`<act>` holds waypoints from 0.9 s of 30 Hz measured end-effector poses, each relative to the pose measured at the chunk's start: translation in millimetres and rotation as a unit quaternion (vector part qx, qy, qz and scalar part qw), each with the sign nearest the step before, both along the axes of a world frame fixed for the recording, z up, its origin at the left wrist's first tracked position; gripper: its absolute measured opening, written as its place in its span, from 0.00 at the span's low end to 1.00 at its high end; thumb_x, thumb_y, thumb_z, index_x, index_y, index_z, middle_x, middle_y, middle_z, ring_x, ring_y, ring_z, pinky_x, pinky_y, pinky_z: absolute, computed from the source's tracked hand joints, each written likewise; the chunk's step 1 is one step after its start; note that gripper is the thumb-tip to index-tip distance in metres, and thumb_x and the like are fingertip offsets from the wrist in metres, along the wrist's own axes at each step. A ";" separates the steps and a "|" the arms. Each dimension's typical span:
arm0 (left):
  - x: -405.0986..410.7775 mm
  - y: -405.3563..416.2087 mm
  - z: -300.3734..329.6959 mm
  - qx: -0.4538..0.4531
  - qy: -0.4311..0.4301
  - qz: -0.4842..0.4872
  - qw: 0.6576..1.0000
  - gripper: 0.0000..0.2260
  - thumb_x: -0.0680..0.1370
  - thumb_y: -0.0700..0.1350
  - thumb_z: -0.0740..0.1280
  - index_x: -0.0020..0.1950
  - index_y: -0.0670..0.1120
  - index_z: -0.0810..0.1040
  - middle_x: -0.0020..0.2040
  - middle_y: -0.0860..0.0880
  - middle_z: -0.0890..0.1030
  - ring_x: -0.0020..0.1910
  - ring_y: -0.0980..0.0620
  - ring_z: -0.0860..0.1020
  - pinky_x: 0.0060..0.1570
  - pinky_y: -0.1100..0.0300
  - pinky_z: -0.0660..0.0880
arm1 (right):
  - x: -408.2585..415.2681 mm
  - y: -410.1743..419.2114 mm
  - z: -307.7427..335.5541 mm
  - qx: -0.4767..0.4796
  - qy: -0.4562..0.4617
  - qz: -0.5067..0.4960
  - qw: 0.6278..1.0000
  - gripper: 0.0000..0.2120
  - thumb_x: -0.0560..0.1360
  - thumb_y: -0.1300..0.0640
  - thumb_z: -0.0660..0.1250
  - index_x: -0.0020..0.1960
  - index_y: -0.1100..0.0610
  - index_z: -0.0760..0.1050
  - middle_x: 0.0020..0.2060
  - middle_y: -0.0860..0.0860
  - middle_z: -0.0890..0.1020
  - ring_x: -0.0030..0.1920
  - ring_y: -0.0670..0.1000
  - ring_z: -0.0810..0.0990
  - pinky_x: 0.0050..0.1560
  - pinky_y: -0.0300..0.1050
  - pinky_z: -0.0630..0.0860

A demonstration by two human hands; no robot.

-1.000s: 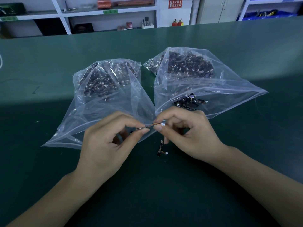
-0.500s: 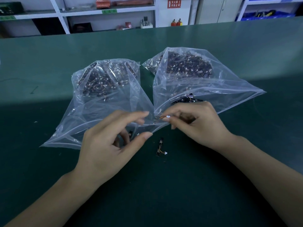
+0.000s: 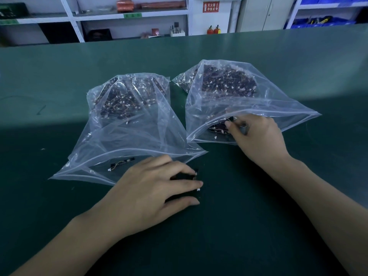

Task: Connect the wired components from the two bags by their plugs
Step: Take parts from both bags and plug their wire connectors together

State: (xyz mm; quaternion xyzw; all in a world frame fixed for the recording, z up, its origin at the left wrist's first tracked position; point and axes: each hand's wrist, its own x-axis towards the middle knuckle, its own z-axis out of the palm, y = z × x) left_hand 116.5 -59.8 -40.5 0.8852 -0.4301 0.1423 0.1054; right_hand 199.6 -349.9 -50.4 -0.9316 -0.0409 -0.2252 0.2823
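Two clear zip bags are laid on the green table (image 3: 59, 196), mouths toward the camera. The left bag (image 3: 139, 136) sits at about 11 o'clock from the left hand (image 3: 151, 194); the right bag (image 3: 249, 100) at about 1 o'clock. Both are packed at the far end with dark wired components; one loose strip (image 3: 122, 162) with a white plug is seen just inside the left bag's mouth.

The left hand is laid low over the table, fingers loosely extended, fingertips touching a small wired part (image 3: 196, 176) with a white plug; a closed pinch is not seen.

The right hand (image 3: 256, 136) is placed in the right bag's mouth, fingers curled among dark pieces (image 3: 218, 128). Whether anything is gripped: cannot be told.
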 end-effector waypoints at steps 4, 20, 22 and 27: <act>2.0 1.7 -0.1 -0.028 0.001 0.005 1.000 0.12 0.85 0.56 0.67 0.61 0.56 0.88 0.59 0.61 0.84 0.52 0.55 0.81 0.49 0.57 0.81 | -7.9 8.8 5.1 -0.006 -0.017 0.031 0.999 0.09 0.83 0.50 0.69 0.48 0.51 0.85 0.34 0.40 0.78 0.36 0.49 0.77 0.39 0.47 0.75; 1.8 0.3 -2.4 -0.212 0.000 0.080 0.974 0.03 0.81 0.49 0.75 0.52 0.52 0.88 0.46 0.61 0.83 0.42 0.64 0.79 0.38 0.57 0.79 | -51.9 48.9 17.1 -0.023 -0.035 0.362 0.931 0.11 0.82 0.45 0.68 0.51 0.51 0.82 0.39 0.38 0.76 0.33 0.38 0.71 0.37 0.34 0.67; 0.7 0.6 -0.5 -0.252 -0.015 0.110 0.961 0.03 0.79 0.50 0.75 0.50 0.52 0.86 0.43 0.60 0.83 0.39 0.65 0.78 0.36 0.59 0.78 | -52.1 51.8 13.8 -0.019 -0.043 0.362 0.931 0.09 0.81 0.44 0.70 0.56 0.49 0.81 0.43 0.38 0.79 0.33 0.40 0.72 0.37 0.33 0.68; -2.7 -2.4 0.8 -0.322 0.029 0.152 0.934 0.10 0.76 0.50 0.79 0.50 0.46 0.84 0.41 0.59 0.85 0.38 0.61 0.84 0.37 0.59 0.81 | -44.1 49.6 6.8 0.016 -0.067 0.365 0.928 0.07 0.80 0.54 0.75 0.57 0.52 0.85 0.47 0.35 0.79 0.33 0.40 0.72 0.40 0.29 0.66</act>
